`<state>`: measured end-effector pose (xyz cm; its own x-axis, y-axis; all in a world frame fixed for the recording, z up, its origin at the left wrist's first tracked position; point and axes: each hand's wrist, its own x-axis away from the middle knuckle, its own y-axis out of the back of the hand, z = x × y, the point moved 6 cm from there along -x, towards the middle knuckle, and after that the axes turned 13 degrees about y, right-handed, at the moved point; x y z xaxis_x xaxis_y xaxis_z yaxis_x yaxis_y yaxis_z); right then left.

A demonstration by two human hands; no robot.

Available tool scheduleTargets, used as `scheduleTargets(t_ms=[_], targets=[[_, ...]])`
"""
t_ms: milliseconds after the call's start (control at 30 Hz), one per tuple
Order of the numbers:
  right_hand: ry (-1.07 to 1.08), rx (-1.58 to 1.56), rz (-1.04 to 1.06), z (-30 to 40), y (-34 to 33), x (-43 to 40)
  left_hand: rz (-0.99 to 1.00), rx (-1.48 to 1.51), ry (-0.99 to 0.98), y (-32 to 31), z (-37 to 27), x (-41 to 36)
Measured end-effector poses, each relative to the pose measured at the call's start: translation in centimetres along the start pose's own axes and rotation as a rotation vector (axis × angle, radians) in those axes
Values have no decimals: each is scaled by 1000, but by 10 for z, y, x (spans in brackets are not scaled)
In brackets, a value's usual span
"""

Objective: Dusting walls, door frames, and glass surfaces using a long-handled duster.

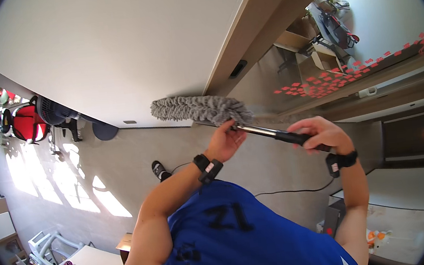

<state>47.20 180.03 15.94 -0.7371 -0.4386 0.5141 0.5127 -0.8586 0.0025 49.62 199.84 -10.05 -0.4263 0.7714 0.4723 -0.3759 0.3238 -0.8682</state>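
Note:
A duster with a grey fluffy head (201,109) and a metal pole with a black handle lies across the space before me, its head to the left beside a white wall or panel. My left hand (227,142) is at the joint of the duster head and the pole, thumb and fingertips touching it; the palm is partly visible. My right hand (324,135) holds the black handle (293,136) between thumb and fingers. Both wrists wear black straps with small devices.
A sliding glass door (291,72) with red stickers stands at the right. A dark cable (297,190) crosses the floor. A black fan (52,109) and a red bag (30,122) are at the left; a white chair-like frame (54,248) stands at the lower left.

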Motion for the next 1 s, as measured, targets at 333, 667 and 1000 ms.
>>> scheduleTargets(t_ms=[333,667,1000], targets=[[413,542,-296,-65,53,16,141,-774,-654,-130,-7,85],[607,17,-546,-171,-87,-215,-173,-1557,-1374,-176,-64,156],[1085,-41,-469,78,-153,-222,-2,-1545,-1347,-328,-100,244]])
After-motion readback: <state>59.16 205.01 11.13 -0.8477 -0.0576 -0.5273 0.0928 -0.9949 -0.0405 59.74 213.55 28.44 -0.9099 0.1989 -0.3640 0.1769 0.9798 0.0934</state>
